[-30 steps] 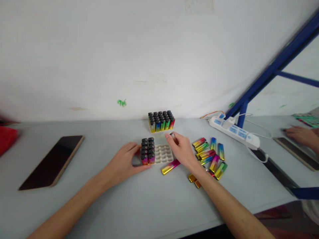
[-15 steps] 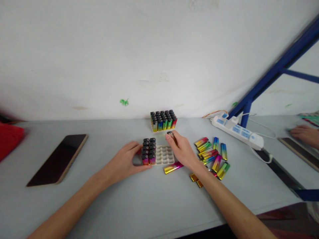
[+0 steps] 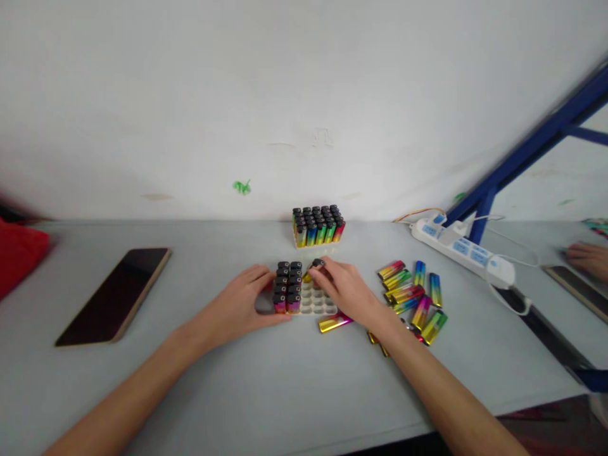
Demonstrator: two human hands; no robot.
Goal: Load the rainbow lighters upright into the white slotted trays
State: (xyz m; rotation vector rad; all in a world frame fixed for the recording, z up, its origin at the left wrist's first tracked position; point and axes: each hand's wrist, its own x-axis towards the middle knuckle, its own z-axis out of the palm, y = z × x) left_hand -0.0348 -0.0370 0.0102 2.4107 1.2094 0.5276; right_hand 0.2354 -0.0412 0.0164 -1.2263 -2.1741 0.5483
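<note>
A white tray (image 3: 311, 310) with round-edged pockets lies in front of me; two columns of black-topped lighters (image 3: 287, 288) stand upright at its left end. My left hand (image 3: 244, 301) steadies that end, thumb along the front edge and fingers bent at the back left. Between the thumb and fingers of my right hand (image 3: 344, 288) is a lighter (image 3: 316, 264) with a black top and a gold body, at the back of the tray just right of the filled columns. Its lower end is hard to see. A magenta-and-gold lighter body (image 3: 334, 323) lies by the tray's front right corner.
Several loose shiny lighter bodies (image 3: 403, 294) lie to the right. A full block of lighters (image 3: 319, 227) stands behind the tray. A phone (image 3: 116, 294) lies left, a red item (image 3: 21, 256) beyond it. At right are a power strip (image 3: 463, 251), a blue frame (image 3: 527, 161) and another person's hand (image 3: 589, 258).
My right hand has moved left and down with the lighter, bringing it to the tray's back pockets beside the filled columns. My left hand stays at the tray. The view has shifted slightly.
</note>
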